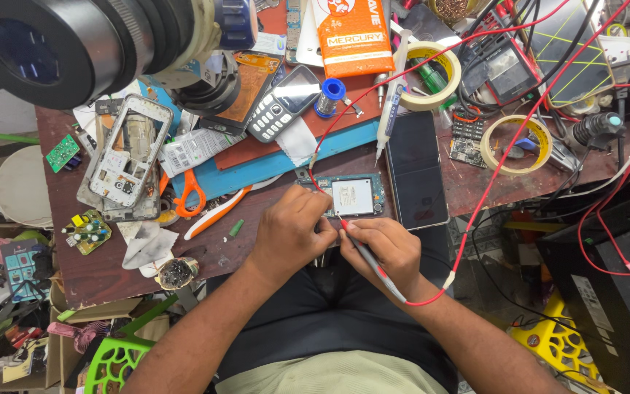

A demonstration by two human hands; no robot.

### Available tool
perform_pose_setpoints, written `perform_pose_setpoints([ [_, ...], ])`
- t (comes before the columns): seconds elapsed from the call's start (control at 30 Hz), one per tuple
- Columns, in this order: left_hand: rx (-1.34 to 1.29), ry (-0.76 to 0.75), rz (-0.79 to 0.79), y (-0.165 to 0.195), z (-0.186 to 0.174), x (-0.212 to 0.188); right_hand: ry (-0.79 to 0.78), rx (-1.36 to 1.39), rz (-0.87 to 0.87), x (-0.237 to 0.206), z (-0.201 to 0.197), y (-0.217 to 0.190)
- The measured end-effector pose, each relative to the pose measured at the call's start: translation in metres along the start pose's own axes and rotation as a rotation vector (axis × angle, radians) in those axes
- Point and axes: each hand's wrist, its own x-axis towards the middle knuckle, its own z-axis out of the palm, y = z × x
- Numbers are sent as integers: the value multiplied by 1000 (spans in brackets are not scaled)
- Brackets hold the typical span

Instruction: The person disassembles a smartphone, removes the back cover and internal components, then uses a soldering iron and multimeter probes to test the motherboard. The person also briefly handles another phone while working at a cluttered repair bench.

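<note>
At the near edge of the surface (111, 270), I see the circuit board (349, 195) under my left hand (291, 232); right hand (380, 248) fingers clamp the red probe (362, 252), tip touching the board.

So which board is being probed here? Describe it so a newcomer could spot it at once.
Start at the dark phone lying flat at the bench's near edge. Directly left of it, above both hands, lies a small blue-green board. Unlike the green boards at far left, it carries a large silver shield, and the red-wired probe touches its lower edge.
</note>
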Motion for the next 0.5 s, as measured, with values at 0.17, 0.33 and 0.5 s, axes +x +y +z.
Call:
perform_pose_setpoints([
  [0.17,0,2,5,0,0,0,1,-6,-3,-1,0,1],
  [0.33,16,-11,32,0,-2,1,5,-1,0,-1,1,1],
  [0.5,-30,-36,52,1,-6,2,13,-8,-7,-1,1,1],
])
